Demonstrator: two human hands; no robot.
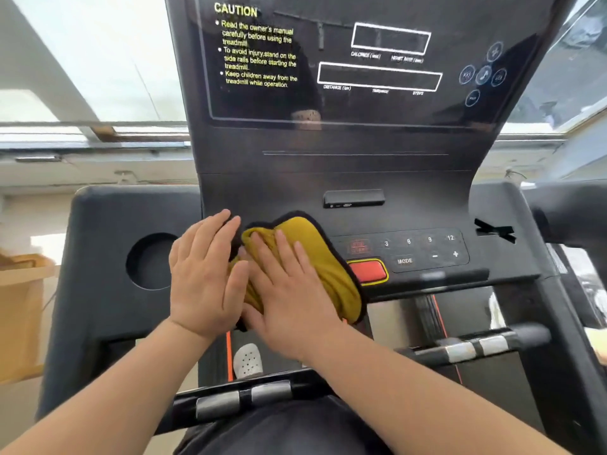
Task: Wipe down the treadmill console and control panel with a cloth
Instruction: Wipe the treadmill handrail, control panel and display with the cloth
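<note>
A yellow cloth (323,267) with a black hem lies bunched on the left half of the treadmill's black control panel (423,251). My right hand (289,290) presses flat on the cloth with straight fingers. My left hand (203,277) lies flat just left of it, fingers straight, its edge touching the cloth's left side. The cloth's right edge reaches the red stop button (368,270). Above rises the glossy console screen (361,67) with yellow caution text and white display boxes.
A round cup holder (147,261) sits left of my hands. Number, MODE and plus/minus keys lie right of the cloth. Two black handlebars with metal pulse sensors (473,349) (243,399) cross below. A cardboard box (19,303) stands far left.
</note>
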